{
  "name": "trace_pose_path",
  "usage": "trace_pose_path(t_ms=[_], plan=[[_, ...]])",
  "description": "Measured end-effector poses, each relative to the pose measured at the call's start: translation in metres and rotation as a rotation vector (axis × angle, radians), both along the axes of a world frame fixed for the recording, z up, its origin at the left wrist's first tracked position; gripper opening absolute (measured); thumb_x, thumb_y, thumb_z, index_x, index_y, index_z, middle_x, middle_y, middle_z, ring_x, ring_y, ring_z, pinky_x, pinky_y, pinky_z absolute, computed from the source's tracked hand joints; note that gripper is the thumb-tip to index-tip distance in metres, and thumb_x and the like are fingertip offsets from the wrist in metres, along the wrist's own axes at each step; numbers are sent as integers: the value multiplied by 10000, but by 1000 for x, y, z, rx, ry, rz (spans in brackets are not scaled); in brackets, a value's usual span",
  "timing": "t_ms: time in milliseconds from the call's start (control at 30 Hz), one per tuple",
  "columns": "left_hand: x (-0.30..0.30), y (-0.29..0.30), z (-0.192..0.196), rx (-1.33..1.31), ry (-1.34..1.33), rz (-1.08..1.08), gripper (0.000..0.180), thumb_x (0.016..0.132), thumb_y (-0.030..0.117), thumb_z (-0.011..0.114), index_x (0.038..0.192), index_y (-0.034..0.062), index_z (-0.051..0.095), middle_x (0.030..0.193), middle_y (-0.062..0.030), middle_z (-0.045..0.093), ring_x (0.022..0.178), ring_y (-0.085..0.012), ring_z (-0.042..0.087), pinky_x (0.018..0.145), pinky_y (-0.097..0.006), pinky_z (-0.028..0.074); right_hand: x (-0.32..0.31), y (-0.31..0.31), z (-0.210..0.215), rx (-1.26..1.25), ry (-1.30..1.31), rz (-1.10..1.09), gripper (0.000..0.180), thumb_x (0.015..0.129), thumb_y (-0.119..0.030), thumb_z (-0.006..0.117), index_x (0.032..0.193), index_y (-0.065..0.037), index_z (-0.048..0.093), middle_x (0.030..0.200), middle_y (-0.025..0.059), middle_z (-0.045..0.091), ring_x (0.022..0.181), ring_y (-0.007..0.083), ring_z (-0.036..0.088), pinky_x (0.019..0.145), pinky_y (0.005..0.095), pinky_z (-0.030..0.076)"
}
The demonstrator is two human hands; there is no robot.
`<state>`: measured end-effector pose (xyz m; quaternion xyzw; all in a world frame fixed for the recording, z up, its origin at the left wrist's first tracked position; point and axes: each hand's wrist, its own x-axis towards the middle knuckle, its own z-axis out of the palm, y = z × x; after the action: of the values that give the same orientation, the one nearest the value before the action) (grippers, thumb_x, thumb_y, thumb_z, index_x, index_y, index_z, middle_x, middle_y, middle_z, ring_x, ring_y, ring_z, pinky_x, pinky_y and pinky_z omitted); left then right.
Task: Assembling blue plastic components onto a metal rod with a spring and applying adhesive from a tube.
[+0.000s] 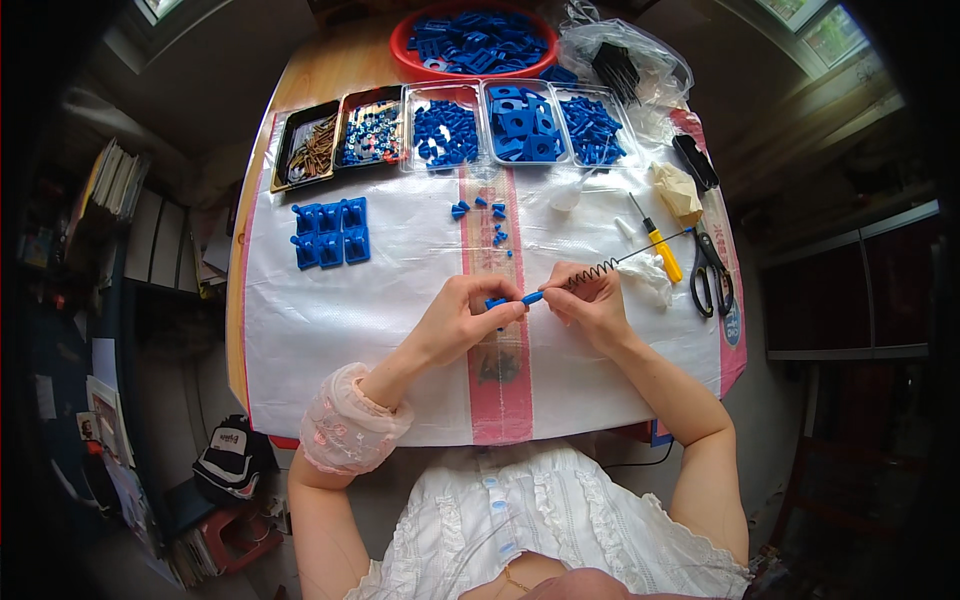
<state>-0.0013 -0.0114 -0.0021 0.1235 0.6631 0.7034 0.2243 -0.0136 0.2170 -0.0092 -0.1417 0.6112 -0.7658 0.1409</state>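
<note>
Two hands [530, 310], one blue part [512, 300], one spring [595, 273]

scissors [711, 272], yellow screwdriver [660, 248], red bowl [405, 52]

Home assembly bench: sorted parts trays [445, 135], scissors [712, 270], screwdriver [660, 247], covered table [330, 320].

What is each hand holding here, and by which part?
The left hand pinches a small blue part at its left end. The right hand grips the near end of a coiled spring, where it meets the blue part.
</note>
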Motion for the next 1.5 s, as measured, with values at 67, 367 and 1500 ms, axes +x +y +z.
trace_pose_path(t_ms=[67,367,1500], plan=[[-1,2,6,-4,151,9,243,869,180,715,1025,10,639,875,-31,648,768,-74,593,680,-234,488,-1,0,1,-27,-38,-40,33,870,18,694,868,-4,719,694,6,597,573,59,523,498,211,392],[3,11,0,118,194,67,379,843,95,752,1162,34,557,953,-41,626,907,-108,620,789,-255,508,-2,-1,3,-11,-49,-87,46,884,2,676,867,-16,715,703,16,570,552,73,518,474,213,377],[10,19,15,-110,432,235,121,858,26,713,958,-5,652,802,-57,674,729,-100,621,659,-254,484,1,2,3,33,2,-3,127,834,23,746,961,15,741,772,14,620,614,40,524,522,195,378]])
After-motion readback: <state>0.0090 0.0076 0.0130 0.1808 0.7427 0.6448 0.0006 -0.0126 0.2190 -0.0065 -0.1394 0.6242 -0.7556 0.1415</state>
